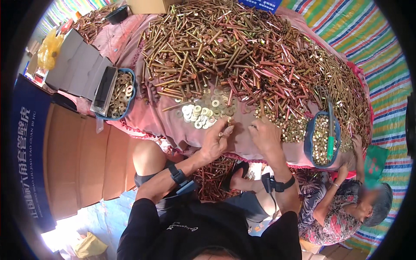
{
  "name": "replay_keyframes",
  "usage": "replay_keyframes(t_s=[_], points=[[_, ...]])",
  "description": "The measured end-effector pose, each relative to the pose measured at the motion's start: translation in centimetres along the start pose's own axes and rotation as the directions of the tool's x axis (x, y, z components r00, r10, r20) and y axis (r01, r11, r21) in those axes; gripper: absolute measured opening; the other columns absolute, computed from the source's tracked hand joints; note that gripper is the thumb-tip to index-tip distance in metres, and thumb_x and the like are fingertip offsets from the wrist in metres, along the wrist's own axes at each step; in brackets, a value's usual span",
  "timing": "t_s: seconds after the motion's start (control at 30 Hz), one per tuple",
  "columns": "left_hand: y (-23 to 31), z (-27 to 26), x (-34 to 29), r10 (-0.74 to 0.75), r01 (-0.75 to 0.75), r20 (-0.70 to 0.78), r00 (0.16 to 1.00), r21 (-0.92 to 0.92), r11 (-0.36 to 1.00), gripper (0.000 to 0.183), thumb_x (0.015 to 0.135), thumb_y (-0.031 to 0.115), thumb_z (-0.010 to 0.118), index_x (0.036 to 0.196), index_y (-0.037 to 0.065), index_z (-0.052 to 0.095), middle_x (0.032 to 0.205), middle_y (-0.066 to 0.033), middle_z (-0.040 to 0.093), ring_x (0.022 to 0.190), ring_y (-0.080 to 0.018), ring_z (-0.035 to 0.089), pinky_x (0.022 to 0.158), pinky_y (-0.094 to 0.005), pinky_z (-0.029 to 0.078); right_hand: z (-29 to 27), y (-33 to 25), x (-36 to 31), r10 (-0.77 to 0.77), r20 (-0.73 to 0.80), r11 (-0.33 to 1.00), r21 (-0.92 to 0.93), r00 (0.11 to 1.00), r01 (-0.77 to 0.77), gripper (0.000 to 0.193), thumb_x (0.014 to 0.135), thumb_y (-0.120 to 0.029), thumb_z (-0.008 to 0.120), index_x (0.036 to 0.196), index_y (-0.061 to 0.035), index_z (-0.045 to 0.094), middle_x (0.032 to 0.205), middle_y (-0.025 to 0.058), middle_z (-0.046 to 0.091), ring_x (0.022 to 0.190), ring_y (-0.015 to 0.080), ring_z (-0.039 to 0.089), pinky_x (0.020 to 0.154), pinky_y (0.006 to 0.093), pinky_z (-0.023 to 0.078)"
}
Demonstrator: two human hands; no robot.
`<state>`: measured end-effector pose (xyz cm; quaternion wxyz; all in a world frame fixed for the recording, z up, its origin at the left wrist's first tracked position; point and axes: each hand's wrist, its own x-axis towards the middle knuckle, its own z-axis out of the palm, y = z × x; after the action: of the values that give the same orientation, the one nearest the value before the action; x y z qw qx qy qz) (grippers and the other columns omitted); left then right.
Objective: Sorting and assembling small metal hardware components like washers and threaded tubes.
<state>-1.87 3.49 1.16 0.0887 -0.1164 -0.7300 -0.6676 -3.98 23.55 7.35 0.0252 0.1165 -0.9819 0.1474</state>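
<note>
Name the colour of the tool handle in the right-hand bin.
The tool handle is green, best seen in the head view.

Lettering on carton, shirt

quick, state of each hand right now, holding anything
Left hand: closed, holding a small metal piece.
Right hand: curled beside small gold-coloured parts; can't tell if holding anything.

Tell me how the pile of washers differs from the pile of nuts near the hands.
The washers are flat, pale rings; the nuts are smaller, chunkier and golden. The washers lie in front of the left hand, while the nuts spread to the right of the right hand. Both piles lie loose on the pink cloth.
</note>
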Motion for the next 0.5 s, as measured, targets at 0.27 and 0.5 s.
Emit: replay_keyframes(t_s=[0.27, 0.5], points=[[-0.9, 0.6, -0.9, 0.065, -0.065, 0.001, 0.998, 0.046, 0.997, 0.038, 0.095, -0.003, 0.062, 0.133, 0.002, 0.060, 0.108, -0.0223, 0.068, 0.095, -0.0352, 0.071, 0.082, -0.0366, 0.056, -1.7, -3.8, 0.7, -0.024, -0.067, 0.769, 0.636, 0.997, 0.061, 0.023, 0.089, -0.004, 0.071, 0.110, 0.0045, 0.068, 0.097, 0.0160, 0.072, 0.087, 0.0202, 0.072, 0.071, 0.0318, 0.060], [-1.5, 0.6, -1.0, 0.004, -0.003, 0.008, 1.000, -0.048, 0.999, 0.044, 0.091, -0.008, 0.055, 0.135, 0.000, 0.058, 0.113, -0.0258, 0.069, 0.101, -0.0378, 0.071, 0.086, -0.0379, 0.056, -1.2, -4.2, 1.6, -0.225, -0.217, 0.707, 0.635, 0.950, 0.312, 0.021, 0.095, -0.005, 0.066, 0.114, 0.0010, 0.071, 0.102, 0.0138, 0.070, 0.086, 0.0252, 0.068, 0.074, 0.0343, 0.054]])
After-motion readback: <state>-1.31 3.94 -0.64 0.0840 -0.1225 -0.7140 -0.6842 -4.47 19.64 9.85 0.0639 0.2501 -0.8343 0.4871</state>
